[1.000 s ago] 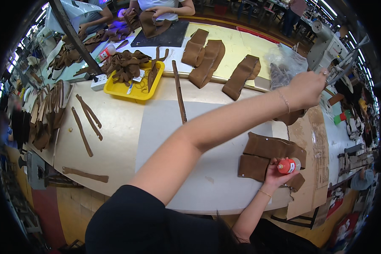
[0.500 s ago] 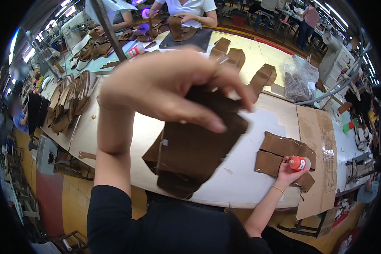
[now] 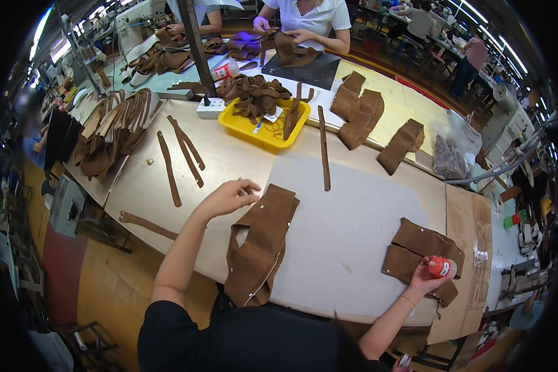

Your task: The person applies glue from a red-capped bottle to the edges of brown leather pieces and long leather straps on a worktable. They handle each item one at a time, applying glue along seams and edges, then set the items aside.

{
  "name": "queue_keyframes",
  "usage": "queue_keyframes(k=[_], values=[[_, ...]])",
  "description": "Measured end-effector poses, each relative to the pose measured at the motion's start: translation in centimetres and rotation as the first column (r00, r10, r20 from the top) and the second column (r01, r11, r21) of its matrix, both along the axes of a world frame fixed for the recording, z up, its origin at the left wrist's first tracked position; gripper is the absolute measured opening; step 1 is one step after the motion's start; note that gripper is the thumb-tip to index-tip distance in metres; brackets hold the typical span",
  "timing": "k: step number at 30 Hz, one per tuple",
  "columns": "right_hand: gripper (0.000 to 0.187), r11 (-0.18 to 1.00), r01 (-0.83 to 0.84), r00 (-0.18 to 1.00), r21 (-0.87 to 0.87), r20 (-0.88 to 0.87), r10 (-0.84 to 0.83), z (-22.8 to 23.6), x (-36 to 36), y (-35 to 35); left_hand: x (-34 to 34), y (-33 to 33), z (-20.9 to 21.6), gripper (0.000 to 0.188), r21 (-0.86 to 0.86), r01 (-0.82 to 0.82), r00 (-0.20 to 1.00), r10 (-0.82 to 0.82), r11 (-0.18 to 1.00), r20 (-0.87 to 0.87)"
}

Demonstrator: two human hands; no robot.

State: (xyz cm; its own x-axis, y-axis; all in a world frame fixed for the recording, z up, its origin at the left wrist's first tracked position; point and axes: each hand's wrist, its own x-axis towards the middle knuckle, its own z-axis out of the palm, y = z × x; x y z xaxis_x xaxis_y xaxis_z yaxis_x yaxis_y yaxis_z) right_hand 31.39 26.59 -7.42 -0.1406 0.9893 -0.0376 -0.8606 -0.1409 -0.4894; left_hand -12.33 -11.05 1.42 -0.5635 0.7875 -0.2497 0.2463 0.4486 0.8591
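Observation:
My left hand (image 3: 232,197) is over the table with its fingers apart, beside the top of a long brown fabric piece (image 3: 270,232). That piece is folded, with small white marks along its edges, and its lower end reaches the table's near edge. In my right hand (image 3: 423,280) is a small red-and-clear bottle (image 3: 441,267), its tip pointing left. Beneath that hand lie flat brown panels (image 3: 409,240), partly hidden by the hand and bottle.
A yellow tray (image 3: 265,141) holds brown strips. Loose strips (image 3: 169,167) lie left, near a stack of pieces (image 3: 115,133). More brown pieces (image 3: 361,118) and a plastic bag (image 3: 452,149) are beyond. Cardboard (image 3: 468,248) covers the right end. A co-worker (image 3: 310,25) sits opposite.
My left hand has come down from close in front of the camera to the table. The long brown piece now lies lower and nearer me. My right hand still holds the bottle.

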Motion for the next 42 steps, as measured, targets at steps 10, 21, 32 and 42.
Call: queue_keyframes(k=[10, 21, 32, 42], values=[[0.07, 0.999, -0.027, 0.999, 0.044, 0.027, 0.026, 1.1, -0.2, 0.1, 5.1, -3.8, -0.4, 0.021, -0.041, -0.298, 0.953, 0.3, 0.954, 0.034], [0.074, 0.86, -0.498, 0.863, 0.109, -0.03, 0.504, 5.5, -11.3, -3.4, 8.0, -2.6, -2.2, 0.031, -0.131, -0.23, 0.967, 0.211, 0.964, -0.142], [0.077, 0.625, -0.779, 0.625, 0.042, -0.028, 0.78, 4.5, -19.7, -8.7, 9.4, -2.5, -3.6, 0.043, -0.114, -0.353, 0.913, 0.316, 0.928, -0.257], [0.081, 0.509, -0.86, 0.507, -0.041, 0.038, 0.861, 4.3, -22.0, -12.3, 7.9, -2.9, -4.5, 0.022, -0.133, -0.332, 0.939, 0.341, 0.934, 0.054]])
